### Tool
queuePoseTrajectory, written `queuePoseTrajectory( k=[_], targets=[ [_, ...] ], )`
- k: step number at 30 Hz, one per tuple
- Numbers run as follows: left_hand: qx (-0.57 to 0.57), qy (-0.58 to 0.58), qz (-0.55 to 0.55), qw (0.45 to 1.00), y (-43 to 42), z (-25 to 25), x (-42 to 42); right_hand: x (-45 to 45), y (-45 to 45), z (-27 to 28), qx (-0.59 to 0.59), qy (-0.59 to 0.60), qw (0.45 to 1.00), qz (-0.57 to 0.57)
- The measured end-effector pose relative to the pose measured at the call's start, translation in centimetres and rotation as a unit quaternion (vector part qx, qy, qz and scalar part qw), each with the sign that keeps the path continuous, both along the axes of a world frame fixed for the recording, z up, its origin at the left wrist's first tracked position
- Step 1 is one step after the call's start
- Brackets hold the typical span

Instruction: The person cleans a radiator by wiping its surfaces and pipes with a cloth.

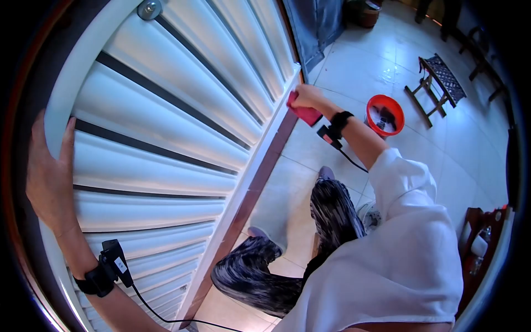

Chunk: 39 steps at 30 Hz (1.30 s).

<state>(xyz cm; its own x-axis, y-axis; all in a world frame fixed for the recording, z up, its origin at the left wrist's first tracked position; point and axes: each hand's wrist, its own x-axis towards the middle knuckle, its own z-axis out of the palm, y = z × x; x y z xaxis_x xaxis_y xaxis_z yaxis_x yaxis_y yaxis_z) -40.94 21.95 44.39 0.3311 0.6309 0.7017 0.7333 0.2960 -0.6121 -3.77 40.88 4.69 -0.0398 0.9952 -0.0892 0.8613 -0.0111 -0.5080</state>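
A white louvered panel (166,110), like a shutter or door, fills the left side of the head view. My left hand (48,180) clasps its curved left frame, fingers on the outer side and thumb over the slats' side. At the opposite edge, my right hand (311,98) is closed on a reddish-pink cloth (304,113), held against or close beside the frame's right rail (257,152). Whether the cloth touches the rail is hard to make out. Both wrists carry black straps with small cabled devices.
A red bucket (372,110) holding suds and something dark stands on the tiled floor (354,72). Beyond it is a low folding stool (440,83). Dark blue fabric (315,27) hangs behind the panel. A dark wooden piece (475,243) with bottles is at right.
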Motion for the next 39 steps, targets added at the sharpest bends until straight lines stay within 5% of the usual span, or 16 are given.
queuePoseTrajectory(
  k=[4, 8, 11, 15, 17, 18, 19, 21, 23, 28, 31, 36, 39],
  targets=[
    [0.007, 0.0, -0.008, 1.0, 0.1, -0.3, -0.2, -0.8, 1.7, -0.6, 0.215, 0.213, 0.934, -0.192],
    [0.01, 0.004, -0.009, 1.0, 0.0, -0.1, -0.5, -6.4, 1.0, -3.5, 0.313, 0.148, 0.902, -0.258],
    [0.014, 0.033, -0.025, 0.999, 0.1, 0.1, -1.2, -6.5, -0.9, -3.8, 0.263, 0.142, 0.928, -0.22],
    [0.019, 0.007, -0.027, 0.999, 0.1, -0.1, 0.2, -6.7, -4.1, -3.2, 0.155, 0.13, 0.979, -0.022],
    [0.009, 0.008, 0.003, 1.0, -0.4, -0.1, 1.3, -4.2, -3.8, -1.6, -0.14, 0.489, 0.861, 0.009],
    [0.005, 0.015, 0.008, 1.0, -0.6, -0.2, 1.6, -3.5, -5.6, 2.1, -0.148, 0.563, 0.812, 0.039],
    [0.012, 0.024, -0.002, 1.0, -0.8, -0.2, 2.1, -3.8, -5.6, 4.4, -0.086, 0.561, 0.824, -0.004],
    [0.006, 0.013, -0.016, 1.0, -1.3, -0.1, 3.2, -5.5, -5.5, 9.9, 0.094, 0.682, 0.725, 0.009],
    [0.006, 0.01, -0.022, 1.0, -1.6, 0.1, 3.7, -7.4, -5.4, 16.7, 0.304, 0.634, 0.708, 0.069],
    [0.002, 0.009, -0.042, 0.999, -1.6, 0.1, 3.9, -12.3, -1.7, 27.0, 0.604, 0.479, 0.636, 0.038],
    [0.008, 0.019, -0.055, 0.998, -1.6, 0.2, 4.0, -13.8, -2.4, 24.9, 0.67, 0.363, 0.647, -0.003],
    [0.011, 0.022, -0.049, 0.999, -1.7, 0.5, 4.6, -12.4, -4.2, 13.4, 0.584, 0.315, 0.748, 0.005],
    [0.017, 0.035, -0.077, 0.996, -1.8, 0.4, 4.4, -11.8, -5.0, 12.7, 0.555, 0.344, 0.758, 0.008]
  ],
)
